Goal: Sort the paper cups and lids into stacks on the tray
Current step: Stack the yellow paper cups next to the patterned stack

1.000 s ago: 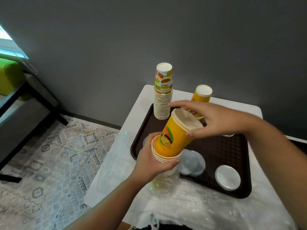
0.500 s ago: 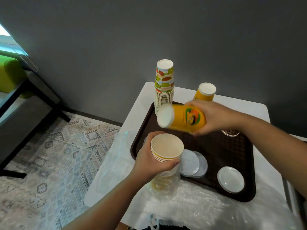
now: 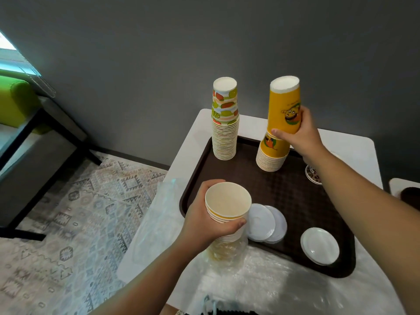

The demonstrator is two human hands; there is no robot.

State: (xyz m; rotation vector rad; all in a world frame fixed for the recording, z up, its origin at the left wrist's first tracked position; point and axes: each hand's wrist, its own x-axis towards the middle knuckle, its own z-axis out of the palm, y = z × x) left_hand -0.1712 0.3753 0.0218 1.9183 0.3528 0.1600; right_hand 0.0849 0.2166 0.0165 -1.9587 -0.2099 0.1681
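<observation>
My right hand (image 3: 297,133) grips an upside-down yellow cup (image 3: 284,103) and holds it over the top of the yellow cup stack (image 3: 271,155) at the back of the brown tray (image 3: 295,194). My left hand (image 3: 204,221) grips a nested stack of upright yellow cups (image 3: 227,205) at the tray's front left edge, its lower part inside a clear plastic sleeve (image 3: 225,251). A taller stack of fruit-print cups (image 3: 225,123) stands upside down at the tray's back left. White lids lie on the tray: two overlapping ones (image 3: 266,221) and a small pile (image 3: 319,245).
The tray rests on a white table (image 3: 195,142) against a grey wall. Crumpled clear plastic (image 3: 272,283) covers the table's front. A patterned lid or cup (image 3: 312,173) peeks out behind my right forearm. A rug and a dark bench with a green cushion (image 3: 16,101) are on the left.
My right hand carried the yellow cup away from the left-hand stack, turned it upside down, and brought it back over the yellow stack on the tray. My left hand stayed put.
</observation>
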